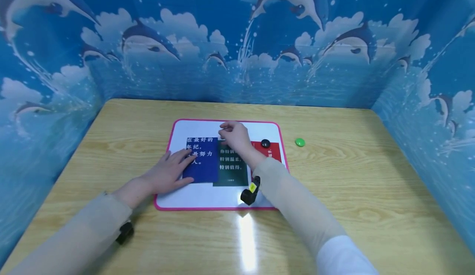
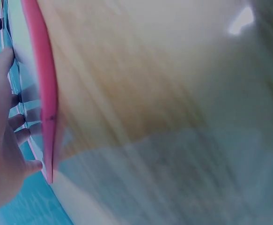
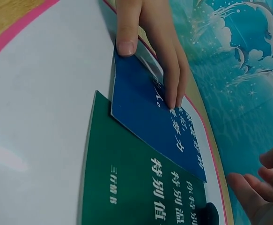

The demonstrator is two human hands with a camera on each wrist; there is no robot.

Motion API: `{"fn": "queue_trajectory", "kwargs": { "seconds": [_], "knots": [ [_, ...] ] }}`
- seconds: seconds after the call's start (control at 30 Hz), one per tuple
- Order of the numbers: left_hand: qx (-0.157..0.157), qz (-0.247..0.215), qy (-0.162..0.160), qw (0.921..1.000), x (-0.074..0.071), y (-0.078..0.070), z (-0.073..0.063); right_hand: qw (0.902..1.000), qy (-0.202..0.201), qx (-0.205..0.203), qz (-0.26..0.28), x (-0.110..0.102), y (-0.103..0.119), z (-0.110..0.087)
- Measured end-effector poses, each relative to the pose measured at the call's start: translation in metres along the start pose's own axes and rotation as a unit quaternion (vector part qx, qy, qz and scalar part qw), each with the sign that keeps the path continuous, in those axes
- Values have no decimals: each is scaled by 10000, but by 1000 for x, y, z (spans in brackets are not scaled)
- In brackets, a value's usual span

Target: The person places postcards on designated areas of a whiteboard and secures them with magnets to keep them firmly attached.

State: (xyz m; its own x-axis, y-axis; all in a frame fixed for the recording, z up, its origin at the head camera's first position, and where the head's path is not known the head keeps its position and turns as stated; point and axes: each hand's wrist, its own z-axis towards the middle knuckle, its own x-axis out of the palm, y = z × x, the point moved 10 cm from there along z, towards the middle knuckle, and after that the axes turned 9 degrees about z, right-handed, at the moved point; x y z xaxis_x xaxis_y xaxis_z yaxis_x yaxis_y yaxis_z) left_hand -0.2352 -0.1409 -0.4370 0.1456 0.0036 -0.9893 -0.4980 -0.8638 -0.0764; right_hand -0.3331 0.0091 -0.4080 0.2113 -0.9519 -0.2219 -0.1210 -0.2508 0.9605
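A blue card (image 1: 202,168) with white writing lies on a pink-edged whiteboard (image 1: 208,198), overlapping a dark green card (image 1: 231,178). My left hand (image 1: 168,172) rests at the blue card's left side, its fingers spread and fairly straight on it. Over the top of the green card is my right hand (image 1: 235,135), its fingers loosely bent. The right wrist view shows nothing between those fingers; a round black magnet (image 3: 212,213) sits near them at the green card's top edge. To the right, a red card (image 1: 274,150) bears another black magnet (image 1: 265,143), partly behind my right arm.
A round green magnet (image 1: 299,142) lies on the wooden table (image 1: 352,163), right of the whiteboard. Blue dolphin-print cloth (image 1: 237,81) stands behind the table and along both sides. Each wrist carries a small black camera (image 1: 249,196).
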Motion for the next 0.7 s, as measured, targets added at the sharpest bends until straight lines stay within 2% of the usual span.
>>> {"fn": "queue_trajectory", "kwargs": {
  "seconds": [0.23, 0.43, 0.57, 0.7],
  "knots": [
    [22, -72, -55, 10000, -1, 3, -1, 10000, -9, 87, -6, -9, -3, 0],
    [133, -131, -254, 9995, -12, -7, 4, 9999, -55, 162, 18, -16, -4, 0],
    [222, -99, -99, 9997, -12, -15, 10, 9998, -64, 181, -21, -19, -5, 0],
    [225, -55, 152, 9996, -4, -15, 12, 9997, -34, 196, -130, -20, -5, -2]
  ]
}}
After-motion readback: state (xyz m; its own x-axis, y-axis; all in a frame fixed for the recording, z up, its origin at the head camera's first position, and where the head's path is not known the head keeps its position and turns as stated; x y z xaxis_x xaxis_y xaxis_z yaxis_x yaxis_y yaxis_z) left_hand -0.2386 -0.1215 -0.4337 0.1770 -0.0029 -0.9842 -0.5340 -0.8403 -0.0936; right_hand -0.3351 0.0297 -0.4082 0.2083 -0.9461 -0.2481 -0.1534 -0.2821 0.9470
